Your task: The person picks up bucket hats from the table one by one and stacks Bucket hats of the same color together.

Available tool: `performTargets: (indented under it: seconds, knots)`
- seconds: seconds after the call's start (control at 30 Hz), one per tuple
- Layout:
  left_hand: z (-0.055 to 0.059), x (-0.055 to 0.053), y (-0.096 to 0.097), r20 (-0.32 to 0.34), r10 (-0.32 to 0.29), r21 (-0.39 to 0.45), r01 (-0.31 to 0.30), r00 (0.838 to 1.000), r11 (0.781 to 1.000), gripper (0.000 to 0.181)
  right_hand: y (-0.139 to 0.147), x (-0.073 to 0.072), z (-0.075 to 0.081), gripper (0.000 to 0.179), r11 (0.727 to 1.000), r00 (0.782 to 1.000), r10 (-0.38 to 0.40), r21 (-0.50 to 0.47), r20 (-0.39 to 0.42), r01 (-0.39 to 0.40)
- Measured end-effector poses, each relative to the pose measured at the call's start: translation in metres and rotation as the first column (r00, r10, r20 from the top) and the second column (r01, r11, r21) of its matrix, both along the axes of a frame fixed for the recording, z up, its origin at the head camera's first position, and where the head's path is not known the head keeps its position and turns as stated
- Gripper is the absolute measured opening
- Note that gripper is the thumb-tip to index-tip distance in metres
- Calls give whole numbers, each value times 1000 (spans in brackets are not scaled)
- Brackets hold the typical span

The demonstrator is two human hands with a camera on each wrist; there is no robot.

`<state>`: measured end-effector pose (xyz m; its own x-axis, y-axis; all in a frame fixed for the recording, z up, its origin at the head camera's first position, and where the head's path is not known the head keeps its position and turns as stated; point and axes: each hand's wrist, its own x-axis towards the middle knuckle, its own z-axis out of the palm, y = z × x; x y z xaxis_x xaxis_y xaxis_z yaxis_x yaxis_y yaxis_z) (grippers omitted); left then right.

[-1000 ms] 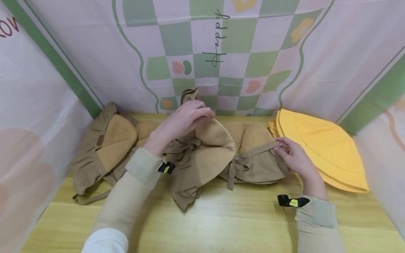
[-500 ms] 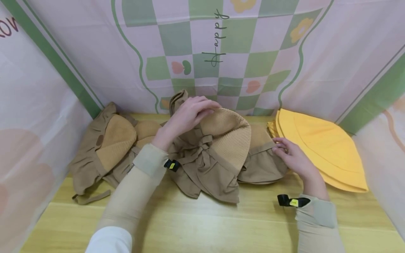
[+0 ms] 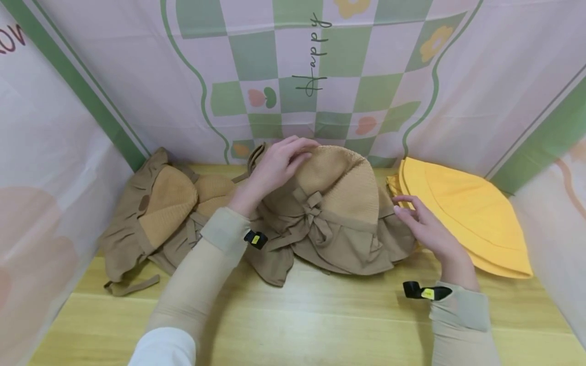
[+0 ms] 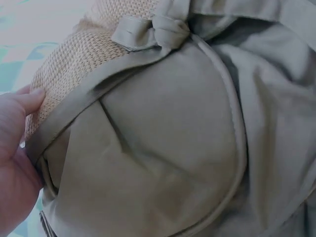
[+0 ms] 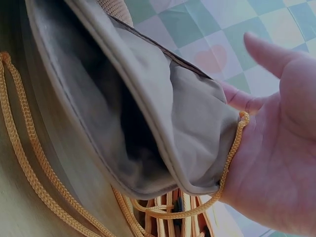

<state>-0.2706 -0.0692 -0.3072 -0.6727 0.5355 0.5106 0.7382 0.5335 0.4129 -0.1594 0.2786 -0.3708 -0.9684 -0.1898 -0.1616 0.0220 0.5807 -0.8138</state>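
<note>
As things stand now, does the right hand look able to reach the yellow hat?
Probably yes: the right hand is close beside the yellow hat, with no other hat visible between them. In the right wrist view, its thumb stands off the brown brim.

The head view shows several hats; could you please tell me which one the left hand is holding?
The brown hat at the middle, the only one whose whole bow shows; the left hand grips its tan crown.
</note>
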Motion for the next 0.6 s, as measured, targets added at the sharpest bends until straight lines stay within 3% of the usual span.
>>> performTargets:
  seconds: [0.23, 0.6]
  knots:
    - [-8, 0, 12, 79, 77, 24, -79, 994, 997, 29, 0, -1, 0, 50, 997, 999, 14, 70, -46, -11]
    - [-21, 3, 31, 175, 102, 76, -117, 979, 990, 30, 1, 0, -7, 23, 987, 981, 88, 147, -175, -62]
